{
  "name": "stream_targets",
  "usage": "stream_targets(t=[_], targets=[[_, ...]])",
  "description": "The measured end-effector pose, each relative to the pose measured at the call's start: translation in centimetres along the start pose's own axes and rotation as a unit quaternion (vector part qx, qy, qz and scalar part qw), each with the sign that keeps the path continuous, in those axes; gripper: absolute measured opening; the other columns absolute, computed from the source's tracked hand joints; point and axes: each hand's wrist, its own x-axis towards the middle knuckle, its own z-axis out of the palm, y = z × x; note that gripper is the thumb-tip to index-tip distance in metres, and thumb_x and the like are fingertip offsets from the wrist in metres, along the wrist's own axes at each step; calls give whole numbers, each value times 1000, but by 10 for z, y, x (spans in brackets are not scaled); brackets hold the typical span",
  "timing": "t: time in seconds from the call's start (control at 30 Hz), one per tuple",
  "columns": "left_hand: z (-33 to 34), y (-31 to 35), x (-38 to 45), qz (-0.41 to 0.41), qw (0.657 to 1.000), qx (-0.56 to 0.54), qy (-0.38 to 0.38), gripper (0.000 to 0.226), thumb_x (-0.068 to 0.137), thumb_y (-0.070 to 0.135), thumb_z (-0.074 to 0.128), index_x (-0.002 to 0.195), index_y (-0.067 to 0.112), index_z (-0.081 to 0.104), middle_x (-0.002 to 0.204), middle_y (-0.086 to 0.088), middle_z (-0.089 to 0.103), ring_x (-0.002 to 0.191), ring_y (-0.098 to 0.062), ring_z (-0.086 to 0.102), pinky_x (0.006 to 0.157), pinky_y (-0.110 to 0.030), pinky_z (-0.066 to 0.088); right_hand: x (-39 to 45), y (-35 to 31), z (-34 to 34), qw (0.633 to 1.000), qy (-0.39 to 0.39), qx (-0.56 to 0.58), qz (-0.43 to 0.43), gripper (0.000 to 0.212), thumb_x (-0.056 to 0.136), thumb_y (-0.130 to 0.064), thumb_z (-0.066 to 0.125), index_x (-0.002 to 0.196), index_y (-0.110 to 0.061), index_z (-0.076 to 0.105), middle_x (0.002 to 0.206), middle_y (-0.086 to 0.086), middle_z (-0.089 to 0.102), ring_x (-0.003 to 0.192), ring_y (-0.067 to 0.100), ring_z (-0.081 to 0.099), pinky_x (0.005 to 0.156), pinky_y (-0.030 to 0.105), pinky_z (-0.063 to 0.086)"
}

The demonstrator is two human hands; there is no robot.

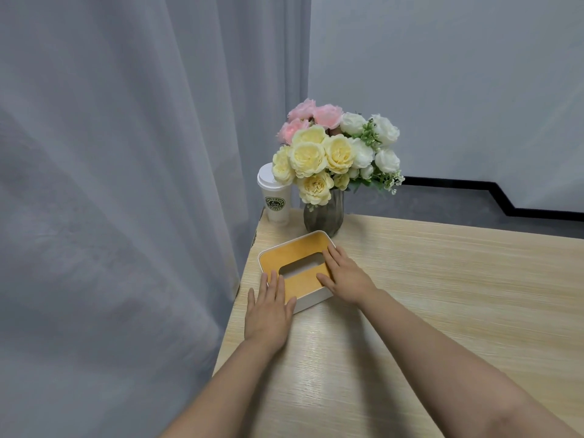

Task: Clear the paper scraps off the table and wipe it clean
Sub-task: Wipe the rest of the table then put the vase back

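A white tissue box (311,302) with an orange-yellow wooden lid and an oval slot stands near the far left corner of the light wood table (426,311). My left hand (268,308) lies flat with straight fingers on the box's near left corner. My right hand (343,275) rests with straight fingers on the lid's right edge. White tissue shows inside the slot. No paper scraps or cloth are visible on the table.
A grey vase (324,216) of yellow, pink and white flowers stands just behind the box. A white lidded coffee cup (276,197) is to its left at the table's corner. A grey curtain (126,184) hangs along the table's left edge.
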Motion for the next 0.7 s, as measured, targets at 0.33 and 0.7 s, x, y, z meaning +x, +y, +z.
stream_targets(t=[0.33, 0.7], targets=[[-11, -19, 15, 35, 998, -35, -25, 56, 102, 40, 10, 150, 18, -7, 157, 6, -17, 142, -12, -21, 119, -40, 6, -11, -24, 18, 997, 26, -30, 64, 64, 102, -43, 20, 150, -5, 0, 158, 10, -9, 145, 22, -14, 115, 28, -8], [-27, -42, 43, 86, 995, 38, -22, 53, 103, 35, 10, 150, 18, -7, 157, 8, -15, 143, -9, -16, 117, -37, 2, -28, -35, 35, 994, 47, -16, 99, 91, 80, -65, -10, 150, -8, 1, 159, 7, -7, 146, 21, -12, 117, 32, -4]])
